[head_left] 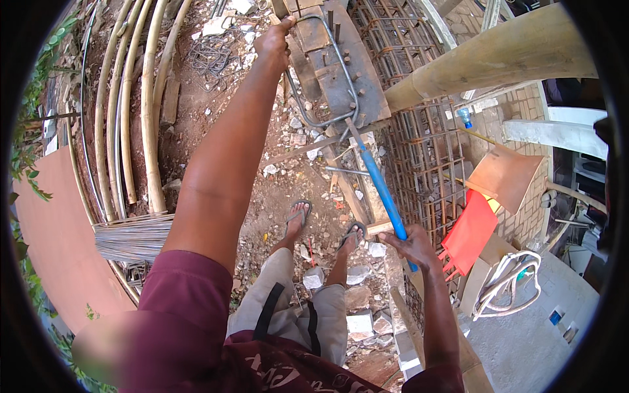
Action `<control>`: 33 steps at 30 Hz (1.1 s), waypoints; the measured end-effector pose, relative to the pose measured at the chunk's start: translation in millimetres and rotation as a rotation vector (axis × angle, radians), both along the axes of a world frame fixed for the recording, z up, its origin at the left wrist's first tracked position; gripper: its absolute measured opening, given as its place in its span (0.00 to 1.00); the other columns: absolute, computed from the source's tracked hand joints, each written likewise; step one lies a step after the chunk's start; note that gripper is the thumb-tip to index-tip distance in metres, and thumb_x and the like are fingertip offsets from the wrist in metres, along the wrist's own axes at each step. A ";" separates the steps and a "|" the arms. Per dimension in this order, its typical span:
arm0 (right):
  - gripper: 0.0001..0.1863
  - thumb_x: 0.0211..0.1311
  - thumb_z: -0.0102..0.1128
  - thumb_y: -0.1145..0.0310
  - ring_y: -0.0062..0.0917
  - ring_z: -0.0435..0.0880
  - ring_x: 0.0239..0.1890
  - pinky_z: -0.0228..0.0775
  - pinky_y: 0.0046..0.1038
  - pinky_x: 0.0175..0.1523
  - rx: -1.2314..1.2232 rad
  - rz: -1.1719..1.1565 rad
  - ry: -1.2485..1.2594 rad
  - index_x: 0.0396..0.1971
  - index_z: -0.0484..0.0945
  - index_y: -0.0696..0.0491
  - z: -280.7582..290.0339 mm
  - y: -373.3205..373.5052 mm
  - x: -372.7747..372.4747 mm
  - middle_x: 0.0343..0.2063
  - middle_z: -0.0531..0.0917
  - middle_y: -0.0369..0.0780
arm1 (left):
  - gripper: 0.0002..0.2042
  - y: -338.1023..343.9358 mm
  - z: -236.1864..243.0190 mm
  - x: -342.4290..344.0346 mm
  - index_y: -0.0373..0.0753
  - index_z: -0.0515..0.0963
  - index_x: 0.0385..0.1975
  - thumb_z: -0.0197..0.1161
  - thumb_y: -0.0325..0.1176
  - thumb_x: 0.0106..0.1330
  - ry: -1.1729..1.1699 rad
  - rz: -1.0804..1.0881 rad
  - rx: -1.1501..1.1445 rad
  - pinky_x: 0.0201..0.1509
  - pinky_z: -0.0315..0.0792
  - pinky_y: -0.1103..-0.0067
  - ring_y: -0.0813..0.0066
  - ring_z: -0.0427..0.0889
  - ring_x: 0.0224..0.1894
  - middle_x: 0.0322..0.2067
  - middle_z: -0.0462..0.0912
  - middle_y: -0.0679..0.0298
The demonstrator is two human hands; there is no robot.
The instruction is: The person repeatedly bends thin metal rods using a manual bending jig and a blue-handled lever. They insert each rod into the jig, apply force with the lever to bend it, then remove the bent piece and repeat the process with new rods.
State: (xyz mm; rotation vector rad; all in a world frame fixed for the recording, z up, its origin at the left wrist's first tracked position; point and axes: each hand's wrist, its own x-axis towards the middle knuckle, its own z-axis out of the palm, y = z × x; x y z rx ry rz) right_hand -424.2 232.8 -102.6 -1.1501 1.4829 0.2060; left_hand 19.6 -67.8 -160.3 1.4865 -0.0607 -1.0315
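Note:
Ahead of me, my left hand (274,44) is closed around one corner of a steel rod bent into a rectangular loop (344,69). The loop lies over a wooden bending board (337,92) with several metal pegs standing up from it. My right hand (411,246) grips the lower end of a bending bar with a blue handle (379,177), nearer to me. That bar slants up and left, and its bare metal tip reaches the loop's near corner at the board's edge. Whether the tip hooks the rod, I cannot tell.
A rebar cage (422,141) lies right of the board, with a thick bamboo pole (491,56) crossing above it. Bamboo poles (152,118) and a rod bundle (134,237) lie left. Broken stones (360,322) litter the ground. Red cloth (470,230) and a pale coiled hose (508,285) are right.

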 end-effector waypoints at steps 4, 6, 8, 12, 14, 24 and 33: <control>0.23 0.69 0.77 0.51 0.10 0.71 0.17 0.61 0.24 0.22 0.161 -0.158 -0.252 0.23 0.85 0.54 -29.3 -0.3 2.9 0.13 0.73 0.28 | 0.14 1.2 -5.2 1.5 0.36 0.81 0.40 0.79 0.37 0.65 -0.053 -0.052 0.012 0.15 0.43 0.82 0.86 0.50 0.16 0.23 0.65 0.75; 0.22 0.70 0.76 0.54 0.10 0.70 0.18 0.61 0.25 0.23 0.057 -0.191 -0.348 0.23 0.85 0.56 -53.0 21.7 2.2 0.13 0.73 0.28 | 0.14 1.6 -7.1 3.2 0.43 0.76 0.33 0.78 0.38 0.67 -0.054 -0.077 -0.051 0.13 0.43 0.84 0.88 0.50 0.13 0.19 0.60 0.79; 0.22 0.70 0.76 0.56 0.11 0.69 0.20 0.61 0.26 0.25 -0.042 -0.147 -0.354 0.23 0.85 0.58 -71.4 45.8 2.4 0.14 0.74 0.29 | 0.16 2.5 -8.3 4.4 0.46 0.72 0.29 0.77 0.37 0.69 0.002 -0.089 -0.070 0.12 0.44 0.84 0.88 0.50 0.12 0.17 0.58 0.80; 0.19 0.67 0.78 0.62 0.11 0.70 0.19 0.62 0.26 0.25 -0.119 -0.324 -0.444 0.21 0.85 0.60 -87.4 88.4 61.4 0.13 0.74 0.30 | 0.17 6.2 -8.4 5.4 0.47 0.70 0.26 0.75 0.36 0.70 -0.031 -0.139 -0.106 0.14 0.44 0.83 0.89 0.52 0.14 0.17 0.60 0.80; 0.18 0.69 0.77 0.63 0.10 0.72 0.23 0.63 0.24 0.28 -0.074 -0.535 -0.460 0.23 0.85 0.60 -94.1 100.3 116.1 0.15 0.77 0.29 | 0.19 6.9 -7.8 5.5 0.50 0.67 0.24 0.74 0.38 0.71 -0.062 -0.164 -0.091 0.12 0.44 0.83 0.88 0.52 0.13 0.16 0.58 0.80; 0.22 0.72 0.74 0.58 0.11 0.66 0.20 0.57 0.23 0.25 0.069 -0.529 -0.290 0.22 0.77 0.55 -135.6 65.4 129.9 0.17 0.72 0.26 | 0.14 7.3 -0.1 5.7 0.40 0.77 0.35 0.79 0.37 0.66 -0.100 -0.143 -0.028 0.14 0.48 0.82 0.86 0.55 0.15 0.23 0.67 0.74; 0.18 0.76 0.68 0.58 0.13 0.74 0.16 0.64 0.23 0.22 0.208 -0.554 -0.562 0.30 0.81 0.57 -34.0 96.6 92.7 0.14 0.76 0.31 | 0.14 5.2 0.2 6.8 0.44 0.73 0.33 0.75 0.38 0.70 -0.063 -0.147 0.052 0.14 0.45 0.83 0.87 0.52 0.14 0.20 0.61 0.77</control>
